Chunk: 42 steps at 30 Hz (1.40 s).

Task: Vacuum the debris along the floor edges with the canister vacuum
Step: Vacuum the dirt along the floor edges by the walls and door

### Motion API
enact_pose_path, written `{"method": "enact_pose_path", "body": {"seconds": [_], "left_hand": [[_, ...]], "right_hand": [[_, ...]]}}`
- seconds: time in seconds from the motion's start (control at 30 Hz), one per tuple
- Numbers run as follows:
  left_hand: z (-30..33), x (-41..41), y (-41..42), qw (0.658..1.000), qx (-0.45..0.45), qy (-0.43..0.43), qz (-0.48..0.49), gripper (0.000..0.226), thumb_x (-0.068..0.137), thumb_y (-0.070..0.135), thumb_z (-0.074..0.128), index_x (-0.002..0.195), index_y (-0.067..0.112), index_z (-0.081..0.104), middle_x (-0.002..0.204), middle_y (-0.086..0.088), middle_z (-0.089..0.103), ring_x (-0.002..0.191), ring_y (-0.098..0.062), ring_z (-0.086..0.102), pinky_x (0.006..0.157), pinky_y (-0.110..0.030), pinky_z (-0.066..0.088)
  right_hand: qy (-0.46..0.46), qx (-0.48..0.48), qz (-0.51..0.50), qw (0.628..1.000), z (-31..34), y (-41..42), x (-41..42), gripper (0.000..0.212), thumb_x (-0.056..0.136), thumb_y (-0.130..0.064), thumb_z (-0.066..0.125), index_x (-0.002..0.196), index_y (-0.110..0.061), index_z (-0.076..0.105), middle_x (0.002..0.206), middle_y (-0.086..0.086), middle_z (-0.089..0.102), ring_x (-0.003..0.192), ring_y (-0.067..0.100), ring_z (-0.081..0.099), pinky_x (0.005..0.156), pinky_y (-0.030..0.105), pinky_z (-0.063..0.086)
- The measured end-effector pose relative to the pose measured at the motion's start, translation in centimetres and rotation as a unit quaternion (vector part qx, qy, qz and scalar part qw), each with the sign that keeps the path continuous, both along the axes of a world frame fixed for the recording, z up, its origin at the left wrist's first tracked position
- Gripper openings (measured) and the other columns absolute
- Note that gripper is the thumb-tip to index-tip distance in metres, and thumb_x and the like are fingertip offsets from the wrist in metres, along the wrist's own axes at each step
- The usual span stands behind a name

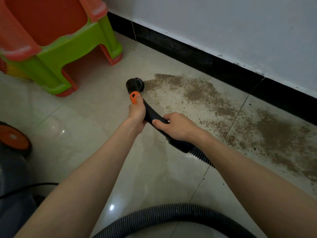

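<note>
At frame centre, the left hand and right hand both grip the black vacuum handle. Its nozzle touches the floor beside brown debris spreading toward three o'clock along the black baseboard.

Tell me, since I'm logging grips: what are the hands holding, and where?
Both hold the vacuum handle: left hand near the orange slider, right hand nearer the ribbed hose.
</note>
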<state>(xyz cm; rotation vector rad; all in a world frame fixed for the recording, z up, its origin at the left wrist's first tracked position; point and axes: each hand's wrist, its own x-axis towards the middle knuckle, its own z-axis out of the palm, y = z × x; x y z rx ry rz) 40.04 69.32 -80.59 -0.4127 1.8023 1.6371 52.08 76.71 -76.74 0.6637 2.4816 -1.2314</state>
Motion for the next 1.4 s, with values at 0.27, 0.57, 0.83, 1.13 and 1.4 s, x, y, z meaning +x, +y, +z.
{"method": "enact_pose_path", "body": {"seconds": [0.27,0.57,0.83,1.13,1.4], "left_hand": [[-0.1,-1.6,2.6,1.0,0.01,0.013,-0.026,0.058,0.1,0.049,0.033,0.135,0.004,0.039,0.095,-0.004,0.053,0.09,-0.02,0.055,0.074,-0.032,0.046],[0.2,-2.6,5.1,0.998,0.002,0.028,-0.064,0.044,0.099,0.051,0.033,0.109,0.009,0.042,0.088,-0.003,0.053,0.078,-0.015,0.054,0.062,-0.025,0.046],[1.0,-2.9,6.7,0.992,0.01,0.022,-0.123,0.05,0.098,0.052,0.037,0.113,0.006,0.047,0.083,-0.002,0.049,0.071,-0.015,0.051,0.06,-0.025,0.045],[0.1,-3.4,4.1,0.995,-0.047,0.076,-0.051,0.047,0.099,0.05,0.034,0.112,0.007,0.045,0.084,-0.002,0.051,0.075,-0.016,0.053,0.066,-0.028,0.046],[0.3,-1.8,-1.6,0.998,-0.046,0.043,0.02,0.054,0.099,0.051,0.032,0.126,0.005,0.045,0.087,-0.004,0.054,0.083,-0.02,0.056,0.064,-0.029,0.048]], "right_hand": [[0.001,0.053,-0.018,0.998,-0.6,1.8,-1.8,0.042,0.093,-0.057,0.048,0.078,-0.019,0.057,0.073,0.002,0.065,0.068,0.02,0.064,0.059,0.031,0.047],[-0.006,0.071,-0.061,0.996,-1.5,3.0,-2.7,0.046,0.093,-0.061,0.044,0.079,-0.018,0.056,0.074,0.001,0.064,0.07,0.021,0.064,0.066,0.033,0.051],[-0.008,0.12,-0.109,0.987,-1.1,2.9,-3.0,0.048,0.094,-0.06,0.041,0.08,-0.017,0.055,0.074,0.002,0.063,0.068,0.021,0.062,0.061,0.031,0.045],[0.008,0.063,-0.066,0.996,-1.6,1.5,-3.4,0.046,0.094,-0.059,0.044,0.081,-0.017,0.056,0.07,0.0,0.06,0.065,0.018,0.059,0.054,0.03,0.038],[0.007,0.046,0.022,0.999,-0.5,-1.7,-2.4,0.047,0.093,-0.059,0.048,0.083,-0.015,0.061,0.072,0.003,0.064,0.067,0.022,0.065,0.059,0.031,0.048]]}}
